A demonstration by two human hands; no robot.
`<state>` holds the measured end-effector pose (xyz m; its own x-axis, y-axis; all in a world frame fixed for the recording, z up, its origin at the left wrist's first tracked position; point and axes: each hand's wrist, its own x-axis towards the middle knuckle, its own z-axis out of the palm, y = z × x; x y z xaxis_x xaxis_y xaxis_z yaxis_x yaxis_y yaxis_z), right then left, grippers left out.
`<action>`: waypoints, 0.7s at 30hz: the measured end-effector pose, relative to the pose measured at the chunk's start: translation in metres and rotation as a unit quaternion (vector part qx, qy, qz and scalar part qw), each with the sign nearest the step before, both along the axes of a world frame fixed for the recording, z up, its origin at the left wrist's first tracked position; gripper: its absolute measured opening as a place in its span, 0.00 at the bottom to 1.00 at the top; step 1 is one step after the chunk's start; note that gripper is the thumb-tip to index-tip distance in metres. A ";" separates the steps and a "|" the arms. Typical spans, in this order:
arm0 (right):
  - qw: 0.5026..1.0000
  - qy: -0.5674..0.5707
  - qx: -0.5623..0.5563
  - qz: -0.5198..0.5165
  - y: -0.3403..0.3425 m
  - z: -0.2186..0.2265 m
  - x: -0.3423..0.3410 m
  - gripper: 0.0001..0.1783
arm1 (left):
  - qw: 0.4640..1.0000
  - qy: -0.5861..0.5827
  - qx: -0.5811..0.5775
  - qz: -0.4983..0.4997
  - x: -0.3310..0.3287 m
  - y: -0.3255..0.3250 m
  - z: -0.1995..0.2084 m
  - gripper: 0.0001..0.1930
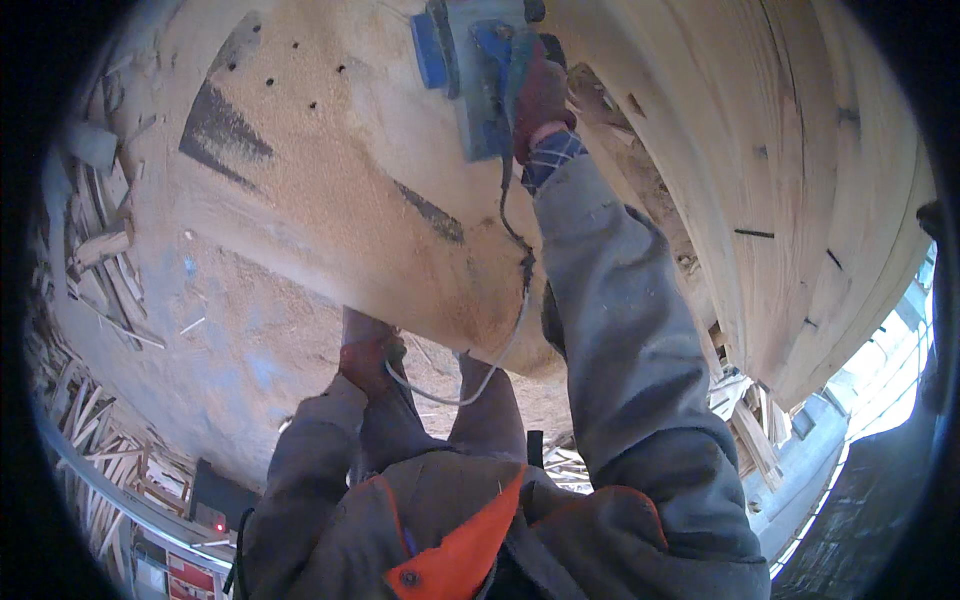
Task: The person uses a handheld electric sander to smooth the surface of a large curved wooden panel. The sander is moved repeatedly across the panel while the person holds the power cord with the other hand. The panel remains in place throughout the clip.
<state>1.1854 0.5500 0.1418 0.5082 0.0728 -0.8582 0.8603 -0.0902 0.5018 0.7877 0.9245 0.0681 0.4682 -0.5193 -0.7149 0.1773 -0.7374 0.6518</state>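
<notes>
My right hand point(545, 95), in a dark red work glove, is wrapped around the handle of a blue electric planer point(488, 85). The planer rests on a broad pale wooden board point(330, 215) with dark patches and several small holes. From its rear a power cable point(503, 205) hangs down, with a dark taped-looking joint partway, and loops back to my left hand. That left hand point(368, 362), also in a reddish glove, is low beside my leg near the board's close edge. Its fingers look closed round the cable, though they are partly hidden.
Stacked long planks point(800, 190) rise along the right side. Sawdust covers the floor point(260, 330) between board and legs. Offcuts and thin wood strips point(105, 245) lie piled at the left, and more scrap wood point(755, 435) sits at the lower right.
</notes>
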 end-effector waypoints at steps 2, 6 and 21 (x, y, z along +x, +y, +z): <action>0.634 -0.128 0.506 -0.571 -0.004 0.002 -0.034 0.26 | 0.996 -0.063 0.018 -0.052 -0.002 0.001 0.005 0.18; -0.155 -0.100 0.689 -0.701 0.028 -0.019 -0.159 0.26 | 0.994 -0.100 -0.022 -0.032 0.015 -0.005 0.035 0.14; -0.080 -0.074 0.675 -0.730 0.037 -0.037 -0.084 0.29 | 0.990 -0.124 -0.001 -0.068 0.032 0.000 0.037 0.21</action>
